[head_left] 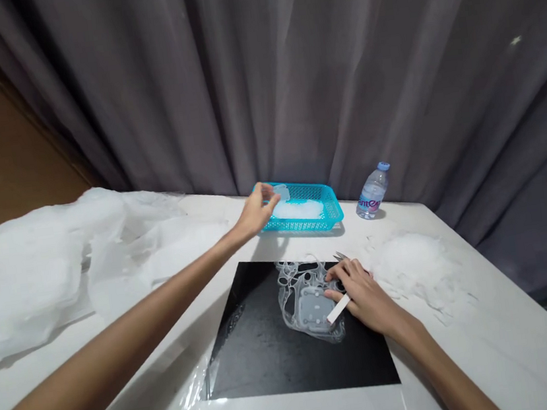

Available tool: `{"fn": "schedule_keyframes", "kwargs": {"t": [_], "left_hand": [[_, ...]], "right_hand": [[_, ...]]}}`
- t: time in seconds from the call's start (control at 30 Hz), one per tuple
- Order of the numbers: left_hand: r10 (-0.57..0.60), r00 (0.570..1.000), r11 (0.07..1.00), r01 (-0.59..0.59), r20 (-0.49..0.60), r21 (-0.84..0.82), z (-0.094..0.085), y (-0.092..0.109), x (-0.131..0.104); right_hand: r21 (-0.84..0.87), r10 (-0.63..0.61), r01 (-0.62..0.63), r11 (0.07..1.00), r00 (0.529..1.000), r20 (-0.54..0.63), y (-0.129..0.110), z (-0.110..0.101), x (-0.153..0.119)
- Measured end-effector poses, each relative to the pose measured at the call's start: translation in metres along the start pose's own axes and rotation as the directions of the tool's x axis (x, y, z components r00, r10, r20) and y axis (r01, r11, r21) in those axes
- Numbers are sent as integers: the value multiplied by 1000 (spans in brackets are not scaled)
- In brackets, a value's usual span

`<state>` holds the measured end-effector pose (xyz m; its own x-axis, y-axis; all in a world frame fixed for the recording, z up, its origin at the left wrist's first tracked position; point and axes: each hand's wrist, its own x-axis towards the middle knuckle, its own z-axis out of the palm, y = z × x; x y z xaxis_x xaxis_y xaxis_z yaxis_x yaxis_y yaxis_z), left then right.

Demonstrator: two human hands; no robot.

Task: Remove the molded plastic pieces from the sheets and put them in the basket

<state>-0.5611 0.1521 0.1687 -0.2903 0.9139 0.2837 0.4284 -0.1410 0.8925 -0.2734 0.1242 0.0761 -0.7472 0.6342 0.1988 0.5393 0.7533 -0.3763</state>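
Observation:
My left hand [257, 209] is over the left end of a blue plastic basket [333, 214], its fingertips on a small translucent piece [281, 193]. White, filmy pieces [299, 210] lie inside the basket. On a black sheet [271, 351] rests a cluster of translucent, rubbery-looking moulded parts [315, 309] with loops and a rounded square shape. My right hand [358, 291] is at the right side of these parts, closed around a flat white stick-like handle [339, 309]; its other end is hidden. Pointed metal tips [340, 256] show just beyond that hand, their tool mostly covered.
A heap of white shreds [417, 260] lies right of the black sheet. A labelled water bottle [373, 191] stands at the back right. White plastic wrapping [27, 275] covers the table's left side, beside a cardboard box [0, 132]. A grey curtain [263, 80] hangs behind.

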Motion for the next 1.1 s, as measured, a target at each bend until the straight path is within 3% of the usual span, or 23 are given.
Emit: {"fn": "schedule_keyframes", "kwargs": {"t": [0.13,0.17,0.23,0.27,0.3,0.37,0.5,0.73,1.0,1.1], "left_hand": [[141,962,987,-156,235,47,11,-6,-101],[173,921,978,-203,349,51,13,-8,-127],[262,748,895,-425,609,137,15,-11,-169],[265,690,856,-490,674,165,14,-13,-184],[256,660,825,-530,707,196,13,-14,-194],[234,660,805,-544,714,238,12,-17,-204],[228,688,839,-497,689,220,10,-21,-203],[230,623,842,-513,748,168,6,-25,-203],[246,684,840,-504,687,201,8,-20,-206],[215,684,848,-485,697,214,8,-17,-206]], "right_hand": [[63,2,-1,998,1000,-6,3,-3,5],[99,4,-1,995,1000,-24,4,-7,6],[195,26,-4,981,993,-111,3,-16,8],[250,52,-8,968,984,-170,2,-22,8],[313,83,-9,950,971,-223,0,-27,7],[476,127,-11,879,969,-211,-5,-34,1],[711,62,-79,699,997,51,-18,-33,-14],[588,-4,-114,801,981,195,-24,-33,-25],[593,-73,-88,800,967,242,-29,-40,-31],[597,-97,-77,798,962,254,-31,-41,-33]]}}
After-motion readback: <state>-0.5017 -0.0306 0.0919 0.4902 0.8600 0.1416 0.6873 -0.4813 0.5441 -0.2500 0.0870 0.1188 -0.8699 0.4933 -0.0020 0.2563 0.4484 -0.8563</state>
